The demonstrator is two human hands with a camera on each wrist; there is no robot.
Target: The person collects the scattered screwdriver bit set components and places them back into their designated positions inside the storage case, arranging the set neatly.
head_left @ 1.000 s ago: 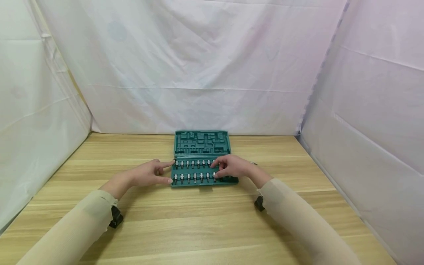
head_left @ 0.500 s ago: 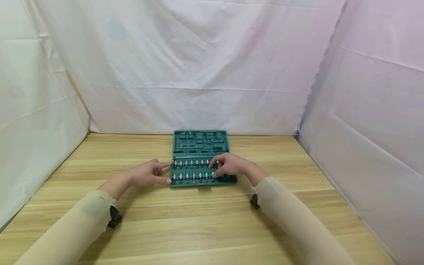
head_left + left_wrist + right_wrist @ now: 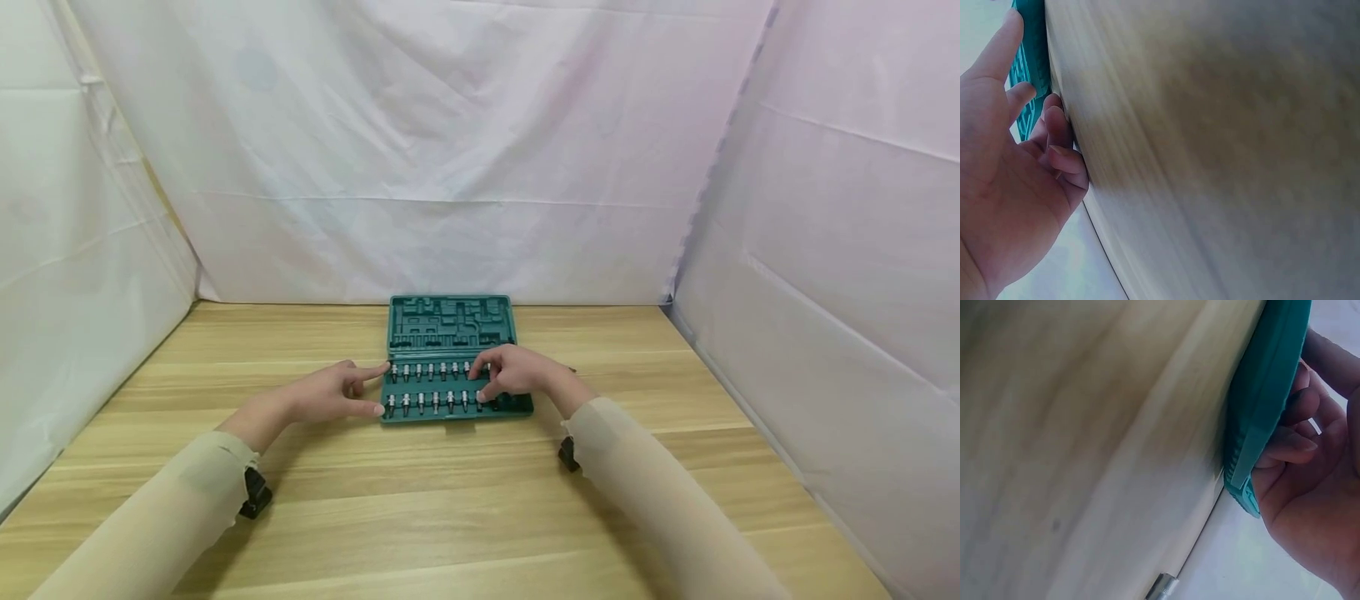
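Observation:
A green plastic case (image 3: 424, 385) lies unfolded on the table, with two rows of metal socket bits (image 3: 436, 402) in its near half. My left hand (image 3: 321, 394) is at its left side, index finger and thumb spread apart and touching that edge. Over the right end of the rows is my right hand (image 3: 517, 372). Its thumb rests on a bit in the near row, while the bent index finger reaches to the far row, apart from the thumb. The right hand hides some bits. In the right wrist view, the case's side wall (image 3: 1266, 394) stands beside the loosely bent fingers.
Behind the bits, the moulded lid (image 3: 450, 321) lies folded back. A small metal piece (image 3: 1163, 586) lies on the wooden table (image 3: 420, 500), to the right of the case. White cloth (image 3: 450, 150) hangs behind and on both sides.
The head view has shifted slightly. My right wrist has moved a little to the left, its thumb still at the near row. The left hand keeps its place against the case.

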